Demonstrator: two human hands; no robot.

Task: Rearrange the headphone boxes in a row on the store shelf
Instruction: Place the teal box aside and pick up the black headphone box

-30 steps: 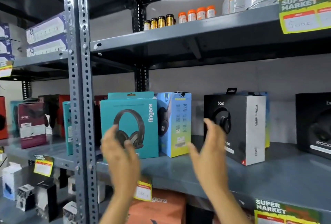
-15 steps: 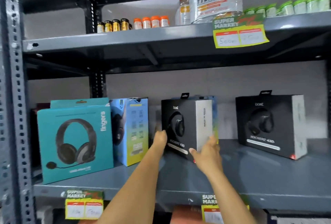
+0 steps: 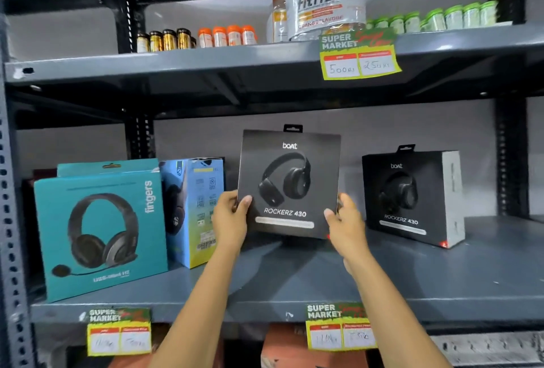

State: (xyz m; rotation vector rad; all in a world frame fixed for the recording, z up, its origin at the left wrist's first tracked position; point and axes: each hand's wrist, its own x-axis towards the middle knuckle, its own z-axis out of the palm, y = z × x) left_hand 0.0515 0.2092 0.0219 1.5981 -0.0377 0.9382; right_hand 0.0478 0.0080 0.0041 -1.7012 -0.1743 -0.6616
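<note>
Here we clamp both hands, left (image 3: 229,217) and right (image 3: 347,225), on the black box (image 3: 290,182), seemingly lifted off the shelf (image 3: 294,288).

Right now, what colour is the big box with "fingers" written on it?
Teal, with black headphones pictured on the fingers box; the head view shows it.

Black boat box (image 3: 290,182) upright, front-facing, between blue box (image 3: 197,208) and second black box (image 3: 412,197).

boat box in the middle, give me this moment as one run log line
phase: repositioning | left hand: grips boat box left edge | right hand: grips right edge | box: front-facing, lifted off shelf
</note>
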